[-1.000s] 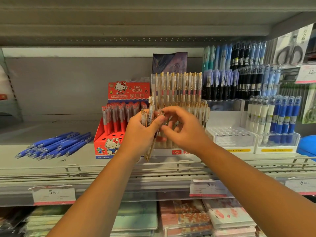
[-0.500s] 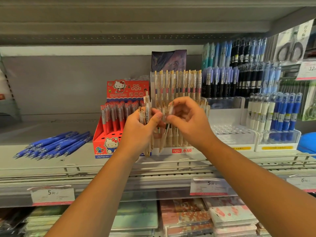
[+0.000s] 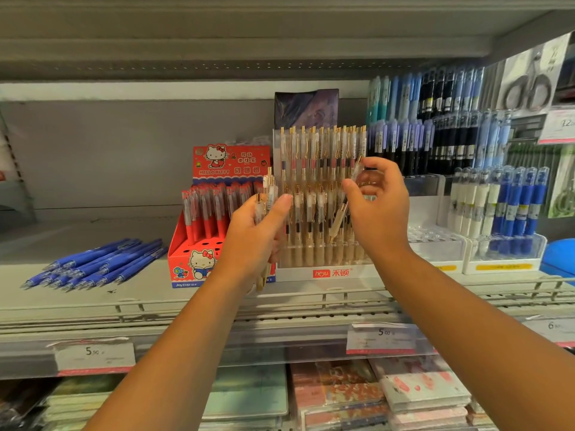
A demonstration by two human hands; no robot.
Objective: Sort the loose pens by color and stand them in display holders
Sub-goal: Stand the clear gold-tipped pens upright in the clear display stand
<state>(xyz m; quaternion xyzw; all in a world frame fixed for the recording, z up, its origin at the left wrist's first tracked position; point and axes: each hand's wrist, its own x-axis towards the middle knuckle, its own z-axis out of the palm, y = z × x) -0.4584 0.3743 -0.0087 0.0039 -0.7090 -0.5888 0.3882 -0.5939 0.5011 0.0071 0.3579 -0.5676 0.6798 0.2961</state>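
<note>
- On the grey metal store shelf (image 3: 62, 293), mid-section, the task looks partway done. The clear tiered acrylic pen holder with white base (image 3: 326, 272) is close to full of standing clear pens in both rows.
- My left hand (image 3: 252, 234) grips a small bundle of clear gold-clipped pens (image 3: 268, 194). The thumb is pressed across the front and the fingers wrap behind, mostly hidden.
- The bundle sits just left of the acrylic holder, in front of the red cartoon-cat cardboard pen box (image 3: 193, 265).
- Bundle long axis is near vertical, with clicker ends up and tips poking out below my palm.
- My right hand (image 3: 379, 213) pinches one single clear gold-clipped pen (image 3: 340, 213) between the thumb and the fingers, which are curled over its top end.
- The single pen is in front of the holder's right part, over the front row.
- Its long axis is tilted: the top end leans up-right and the gold tip points down-left toward the slots. I cannot tell if the tip touches a slot yet.
- Left to do, my guess: seat this pen, then feed in the bundle.
- A pile of loose blue plastic pens (image 3: 93, 262) lies flat at shelf left, well apart from any holder. It is not sorted yet.
- The red box shows open holes in its front row.
- A clear plastic holder with yellow label (image 3: 504, 267) at right already stands blue and white pens.
</note>
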